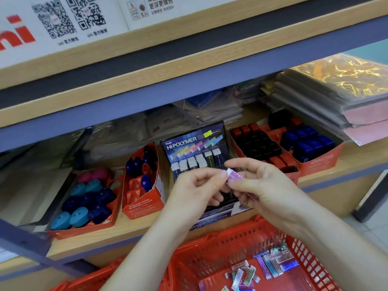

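A slim eraser in a shiny purple sleeve (236, 177) is held in front of the black HI-POLYMER display box (194, 143) on the shelf. My right hand (266, 185) grips it between thumb and fingers. My left hand (197, 192) pinches its white end with thumb and forefinger. Rows of similar erasers (196, 162) stand in the display box. Below my arms, a red plastic basket (212, 244) holds several more loose erasers (260, 269) in holographic sleeves.
Red cardboard trays of sharpeners stand left of the box (84, 198) (142, 179). Trays of red, black and blue items (294, 143) stand to its right. Stacked wrapped paper (336, 95) fills the right of the shelf. A wooden shelf (189, 66) hangs close overhead.
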A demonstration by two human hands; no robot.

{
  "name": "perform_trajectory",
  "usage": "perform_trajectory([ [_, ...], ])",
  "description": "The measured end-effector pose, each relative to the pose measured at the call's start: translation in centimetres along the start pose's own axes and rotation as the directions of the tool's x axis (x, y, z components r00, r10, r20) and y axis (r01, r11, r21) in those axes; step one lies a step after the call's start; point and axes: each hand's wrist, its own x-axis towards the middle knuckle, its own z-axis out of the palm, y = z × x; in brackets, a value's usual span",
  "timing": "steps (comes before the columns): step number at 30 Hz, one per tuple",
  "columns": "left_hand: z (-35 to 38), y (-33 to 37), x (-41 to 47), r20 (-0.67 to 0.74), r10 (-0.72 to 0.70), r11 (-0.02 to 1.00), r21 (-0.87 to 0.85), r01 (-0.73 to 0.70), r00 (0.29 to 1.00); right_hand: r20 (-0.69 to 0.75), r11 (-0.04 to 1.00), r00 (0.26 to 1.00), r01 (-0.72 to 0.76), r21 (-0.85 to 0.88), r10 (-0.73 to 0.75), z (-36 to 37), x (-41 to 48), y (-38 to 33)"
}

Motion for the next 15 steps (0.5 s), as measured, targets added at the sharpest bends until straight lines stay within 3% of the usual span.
perform_trajectory([
  [6,-1.1,-1.0,-1.5,-0.105,-0.009,0.998,-0.069,0.002,0.994,0.148,0.945,0.988,0.084,-0.317,-0.039,0.6,-0.4,0.4],
  [9,-3.1,-0.6,-1.5,-0.290,0.044,0.999,-0.002,-0.047,0.956,0.073,0.862,0.988,0.155,-0.482,-0.137,0.0,-0.2,0.5],
  [10,-4.0,-0.5,-1.3,-0.353,0.075,0.997,0.043,-0.063,0.933,0.032,0.787,0.981,0.175,-0.592,-0.194,-0.5,-0.1,0.5],
  [12,-5.9,-0.5,-0.5,-0.435,0.153,0.981,0.179,-0.081,0.887,0.004,0.533,0.954,0.171,-0.828,-0.299,-1.4,0.1,0.7],
  [13,-6.6,-0.7,-0.1,-0.457,0.187,0.966,0.248,-0.077,0.870,0.010,0.418,0.948,0.149,-0.896,-0.317,-1.6,0.1,0.8],
  [15,-7.3,-1.2,0.7,-0.469,0.229,0.932,0.358,-0.054,0.853,0.018,0.295,0.958,0.106,-0.950,-0.287,-1.9,0.0,1.1],
])
